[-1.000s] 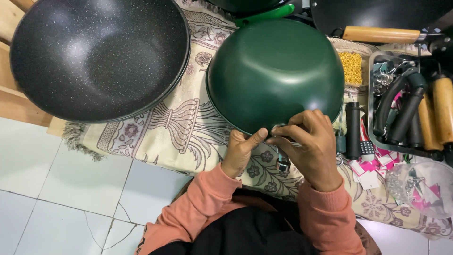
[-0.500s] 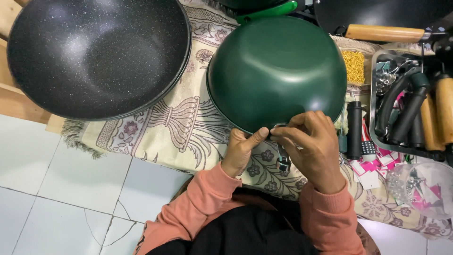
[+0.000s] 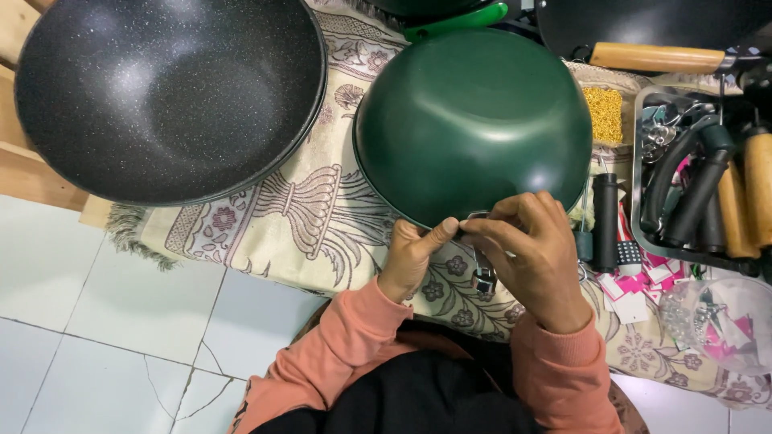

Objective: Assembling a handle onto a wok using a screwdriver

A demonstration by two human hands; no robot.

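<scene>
A green pan point(image 3: 474, 120) lies bottom-up on a patterned cloth point(image 3: 314, 217), its near rim facing me. My left hand point(image 3: 412, 255) pinches that near rim with thumb and fingers. My right hand point(image 3: 535, 261) curls over the same spot, fingers closed on a small metal bracket point(image 3: 482, 269) at the rim; part of the bracket hangs below my fingers. Both sleeves are salmon pink.
A large speckled black wok point(image 3: 161, 92) sits left on a wooden surface. A metal tray point(image 3: 643, 161) at right holds black and wooden handles point(image 3: 756, 193). A loose black handle point(image 3: 605, 221), a yellow scourer point(image 3: 603, 112) and a wooden-handled pan point(image 3: 655, 58) lie nearby. White floor tiles point(image 3: 96, 321) lie lower left.
My right hand has shifted slightly over the rim while both hands stay on the bracket. The pan has barely moved.
</scene>
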